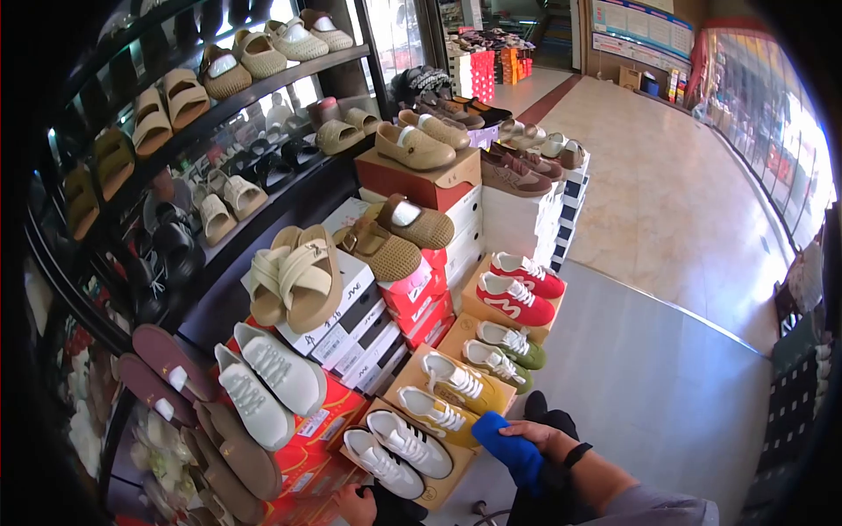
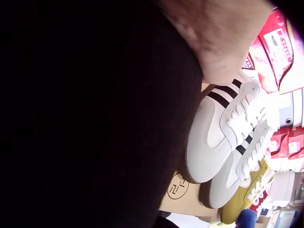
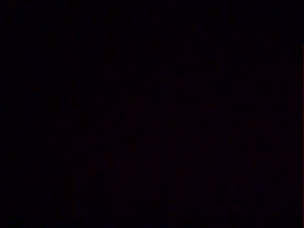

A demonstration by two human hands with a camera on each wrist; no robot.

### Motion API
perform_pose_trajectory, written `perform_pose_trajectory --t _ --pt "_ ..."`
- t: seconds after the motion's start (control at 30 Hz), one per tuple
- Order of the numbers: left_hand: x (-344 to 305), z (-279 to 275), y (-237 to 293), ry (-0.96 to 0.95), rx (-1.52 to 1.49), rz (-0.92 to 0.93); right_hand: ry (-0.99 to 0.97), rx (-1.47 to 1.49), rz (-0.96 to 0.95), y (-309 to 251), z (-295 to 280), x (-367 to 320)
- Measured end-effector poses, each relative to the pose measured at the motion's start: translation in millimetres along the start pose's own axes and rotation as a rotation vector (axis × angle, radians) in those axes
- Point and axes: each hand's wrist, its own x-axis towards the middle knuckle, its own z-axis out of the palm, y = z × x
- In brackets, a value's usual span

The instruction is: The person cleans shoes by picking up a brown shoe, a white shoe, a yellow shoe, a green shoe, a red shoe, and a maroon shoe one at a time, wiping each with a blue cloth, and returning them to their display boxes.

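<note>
In the head view my right hand (image 1: 537,434) pinches a folded blue cloth (image 1: 504,445) by its upper edge, thumb on top. The cloth hangs beside the toe of the yellow sneakers (image 1: 437,414), over my dark trouser leg. My left hand (image 1: 355,506), low in the head view, rests on the dark knee (image 1: 395,508). Close by it are white sneakers with black stripes (image 1: 412,445) on a tan shoebox. The left wrist view has part of the left hand (image 2: 218,38) against the dark trouser leg (image 2: 95,118). The right wrist view is entirely black.
Green sneakers (image 1: 500,355) and red sneakers (image 1: 517,289) continue the row on boxes. Grey lace-up shoes (image 1: 272,381) top a red box at the left. Shelves (image 1: 263,83) of sandals rise behind. Grey flooring (image 1: 649,386) stretches away to the right.
</note>
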Motion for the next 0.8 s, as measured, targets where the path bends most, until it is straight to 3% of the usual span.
perform_pose_trajectory --t 0.2,0.37,0.5,0.63,0.7,0.77,0.8 --pt "-1 3 10 0.000 0.050 -0.033 -0.014 -0.026 0.092 -24 -17 8" --pt "-10 -34 56 -0.017 0.081 -0.268 -0.032 -0.073 0.101 -28 -27 16" --pt "-20 -30 38 0.000 0.109 -0.153 -0.069 -0.091 0.120 -37 -33 15" --pt "-5 -22 22 -0.254 -0.024 -0.050 -0.098 -0.177 0.033 -39 -44 17" --pt "-1 -16 28 -0.315 -0.062 -0.027 -0.077 -0.169 0.031 -47 -43 9" --pt "9 -13 41 -0.541 -0.014 0.097 -0.065 -0.169 0.031 -52 -41 6" --pt "10 -17 59 -0.532 -0.017 0.090 -0.041 -0.161 0.070 -54 -42 6"
